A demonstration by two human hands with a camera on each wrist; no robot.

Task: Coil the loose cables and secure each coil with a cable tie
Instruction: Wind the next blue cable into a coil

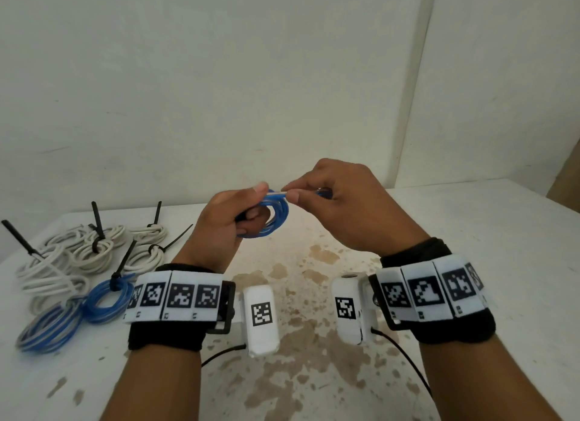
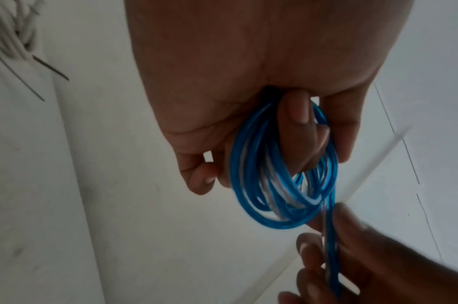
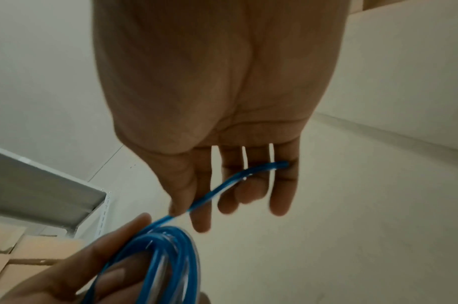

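Observation:
Above the table's middle my left hand (image 1: pixel 241 213) grips a small coil of blue cable (image 1: pixel 273 219), fingers curled through its loops (image 2: pixel 282 181). The coil's free end (image 1: pixel 309 194) runs right to my right hand (image 1: pixel 317 194), which pinches it between thumb and forefinger. In the right wrist view the blue tail (image 3: pixel 222 185) crosses the right fingers (image 3: pixel 280 185) and reaches the coil (image 3: pixel 157 257) at the lower left. No cable tie shows on this coil.
At the left of the white, stained table (image 1: pixel 314 295) lie several white cable coils (image 1: pixel 94 251) and two blue coils (image 1: pixel 106 298) (image 1: pixel 50 326), with black cable ties (image 1: pixel 97 223) sticking up from some. A wall stands close behind.

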